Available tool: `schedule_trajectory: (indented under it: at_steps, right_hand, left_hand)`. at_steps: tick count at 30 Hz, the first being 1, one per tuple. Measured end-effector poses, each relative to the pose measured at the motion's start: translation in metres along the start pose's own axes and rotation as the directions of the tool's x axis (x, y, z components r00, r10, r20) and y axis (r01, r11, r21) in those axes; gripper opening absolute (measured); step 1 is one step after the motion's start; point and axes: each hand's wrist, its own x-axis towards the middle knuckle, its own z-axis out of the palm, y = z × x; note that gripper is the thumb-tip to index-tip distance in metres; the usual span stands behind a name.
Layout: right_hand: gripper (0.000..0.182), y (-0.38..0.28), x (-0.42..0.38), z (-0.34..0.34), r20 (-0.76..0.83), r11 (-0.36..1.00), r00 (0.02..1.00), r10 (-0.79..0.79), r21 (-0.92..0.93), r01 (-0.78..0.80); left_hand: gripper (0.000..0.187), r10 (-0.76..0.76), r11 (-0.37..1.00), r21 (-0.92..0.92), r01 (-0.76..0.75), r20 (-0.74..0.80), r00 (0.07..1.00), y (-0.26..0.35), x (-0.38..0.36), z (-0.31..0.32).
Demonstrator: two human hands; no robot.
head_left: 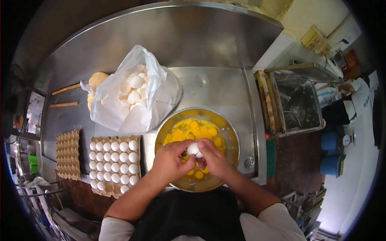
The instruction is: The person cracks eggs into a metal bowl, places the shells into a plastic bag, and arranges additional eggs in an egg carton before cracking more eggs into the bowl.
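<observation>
- steel counter, wide, fills most of the view; everything below sits on it
- white plastic bag at the back left, open at the top, full of eggshells
- metal bowl near the front edge, centre; holds many yolks in raw egg liquid
- egg tray left of the bowl, just beside it, nearly full of white eggs; front edge ragged
- empty cardboard tray further left, apart from the full one
- left hand over the bowl, fingers curled, thumb and fingertips pinching the left side of the egg
- right hand mirrors it, fingers bent, gripping the egg's right side; both thumbs meet on top
- egg white, held between both hands, above the yolks, over the bowl's near half; cannot tell whether the shell is cracked yet
- two wooden sticks on the far left of the counter
- another person's sleeve at far right, well apart
</observation>
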Motion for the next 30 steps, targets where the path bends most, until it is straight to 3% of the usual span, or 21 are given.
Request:
schedule_trajectory:
  at_steps: [3,5,11,15,17,19,22,23,24,25,27,29,30]
  right_hand:
    - [0.032,-0.005,0.002,-0.003,0.039,1.000,0.999,0.009,0.013,-0.010]
    - [0.032,-0.010,0.001,-0.001,0.040,1.000,0.999,0.005,0.001,-0.005]
    - [0.030,-0.017,0.005,-0.002,0.036,0.998,0.998,-0.052,-0.028,0.053]
    - [0.030,-0.022,0.003,-0.002,0.031,1.000,0.999,-0.009,0.030,0.008]
    - [0.030,-0.024,0.001,-0.002,0.032,1.000,0.999,-0.012,0.014,0.012]
    - [0.030,-0.029,-0.003,-0.001,0.034,1.000,0.999,-0.016,-0.003,0.016]
    - [0.031,-0.041,-0.008,-0.003,0.029,0.986,0.998,-0.055,-0.157,0.059]
    - [0.034,-0.042,-0.011,-0.008,0.048,0.871,0.964,-0.260,-0.419,0.256]
    - [0.038,-0.042,-0.013,-0.012,0.123,0.652,0.891,-0.437,-0.639,0.408]
    - [0.038,-0.051,-0.020,-0.013,0.119,0.655,0.894,-0.431,-0.640,0.402]
    - [0.048,-0.071,-0.038,-0.009,-0.029,0.569,0.926,-0.376,-0.796,0.207]
    - [0.052,-0.058,-0.038,-0.021,-0.071,0.625,0.922,-0.380,-0.754,0.199]
    - [0.051,-0.051,-0.039,-0.026,-0.122,0.710,0.909,-0.399,-0.669,0.221]
  left_hand:
    - [0.036,-0.038,0.997,-0.070,0.037,-0.012,0.999,-0.001,0.001,-0.002]
    - [0.037,-0.149,0.974,-0.165,0.157,0.062,0.987,0.002,0.002,-0.007]
    - [0.037,0.005,0.993,-0.122,-0.006,-0.005,1.000,-0.007,0.011,-0.007]
    - [0.037,-0.031,0.985,-0.170,0.036,0.030,0.999,-0.008,0.015,-0.010]
    - [0.034,-0.100,0.896,-0.426,0.127,0.086,0.991,-0.015,0.016,-0.014]
    - [0.033,-0.099,0.856,-0.500,0.133,0.094,0.991,-0.018,0.018,-0.015]
    - [0.034,-0.086,0.866,-0.478,0.146,0.145,0.986,-0.018,0.024,-0.027]
    - [0.034,0.017,0.925,-0.378,0.033,0.129,0.991,-0.017,0.027,-0.031]
    - [0.035,0.121,0.958,-0.273,-0.083,0.125,0.985,-0.016,0.030,-0.034]
    - [0.035,0.118,0.958,-0.277,-0.079,0.129,0.985,-0.015,0.033,-0.037]
    - [0.035,0.279,0.957,-0.092,-0.276,0.022,0.960,-0.012,0.038,-0.041]
    - [0.035,0.212,0.970,-0.125,-0.207,0.027,0.977,-0.010,0.035,-0.049]
    - [0.035,0.083,0.967,-0.245,-0.067,0.054,0.995,-0.011,0.032,-0.054]
